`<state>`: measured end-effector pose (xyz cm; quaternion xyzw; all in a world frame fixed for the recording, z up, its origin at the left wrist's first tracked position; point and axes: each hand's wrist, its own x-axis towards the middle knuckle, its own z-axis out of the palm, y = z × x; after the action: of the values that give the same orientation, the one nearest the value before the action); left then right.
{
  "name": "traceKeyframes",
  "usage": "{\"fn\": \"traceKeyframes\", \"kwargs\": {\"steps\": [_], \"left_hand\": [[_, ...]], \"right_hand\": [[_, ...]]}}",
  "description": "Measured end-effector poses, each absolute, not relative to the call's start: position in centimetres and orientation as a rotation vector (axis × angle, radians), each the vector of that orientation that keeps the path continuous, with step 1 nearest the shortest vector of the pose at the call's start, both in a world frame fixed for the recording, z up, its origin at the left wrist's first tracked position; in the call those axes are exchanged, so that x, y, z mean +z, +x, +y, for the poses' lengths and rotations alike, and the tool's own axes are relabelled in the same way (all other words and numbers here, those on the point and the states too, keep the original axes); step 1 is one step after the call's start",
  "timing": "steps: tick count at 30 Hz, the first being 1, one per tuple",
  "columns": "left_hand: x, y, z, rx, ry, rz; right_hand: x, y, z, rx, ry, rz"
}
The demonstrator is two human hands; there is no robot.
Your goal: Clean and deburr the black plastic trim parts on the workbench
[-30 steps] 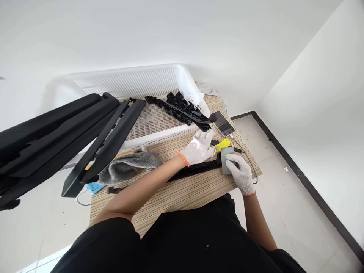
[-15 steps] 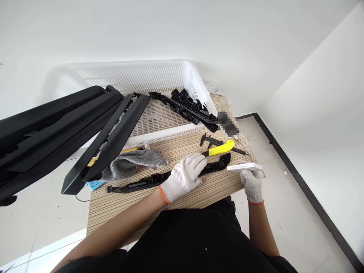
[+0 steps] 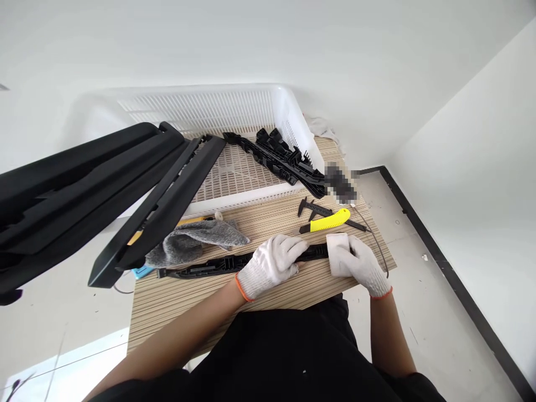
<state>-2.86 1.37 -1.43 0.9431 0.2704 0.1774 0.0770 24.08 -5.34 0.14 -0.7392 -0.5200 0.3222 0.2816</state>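
A long black plastic part (image 3: 209, 266) lies across the wooden table (image 3: 192, 301). My left hand (image 3: 270, 263), in a white glove, presses down on its middle with fingers curled over it. My right hand (image 3: 360, 263), also gloved, holds a white block (image 3: 337, 252) flat on the right end of the part. A yellow utility knife (image 3: 326, 221) and a black caliper (image 3: 314, 209) lie just behind my hands.
A white slatted basket (image 3: 234, 192) at the back holds black plastic parts (image 3: 280, 159). Large black panels (image 3: 84, 195) jut in from the left. A grey cloth (image 3: 196, 240) lies on the table's left; a blurred item (image 3: 341, 183) and a cable (image 3: 379, 245) are at right.
My right hand has brought the white block from the table's right edge down onto the part's right end. My left hand has stayed on the part's middle.
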Motion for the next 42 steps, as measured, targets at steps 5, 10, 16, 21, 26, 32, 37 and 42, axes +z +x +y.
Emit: {"fn": "traceKeyframes", "kwargs": {"steps": [5,10,16,21,26,32,37,42], "left_hand": [[-1.3,-2.7,1.4,0.530,2.810,0.825],[-1.2,-2.8,1.5,0.531,2.799,0.853],[-1.2,-2.9,1.5,0.545,2.771,0.856],[-1.2,-3.1,1.5,0.534,2.777,0.848],[-1.4,-3.1,1.6,0.541,2.773,0.859],[-1.4,-3.1,1.5,0.542,2.760,0.866],[-1.2,-3.0,1.7,0.498,2.763,0.871],[-1.3,-3.2,1.7,0.522,2.754,0.863]], "right_hand": [[2.3,24.4,-5.1,0.603,-2.194,-1.284],[3.3,24.6,-4.9,0.613,-2.269,-1.425],[3.7,25.0,-4.7,0.734,-2.227,-1.383],[3.7,25.0,-4.0,0.498,-2.217,-1.042],[3.7,23.7,-3.5,0.429,-2.191,-1.080],[3.1,22.7,-5.0,0.474,-1.830,-1.088],[3.1,23.4,-5.8,0.421,-1.842,-1.315],[0.9,24.2,-6.8,0.651,-1.735,-1.246]]}}
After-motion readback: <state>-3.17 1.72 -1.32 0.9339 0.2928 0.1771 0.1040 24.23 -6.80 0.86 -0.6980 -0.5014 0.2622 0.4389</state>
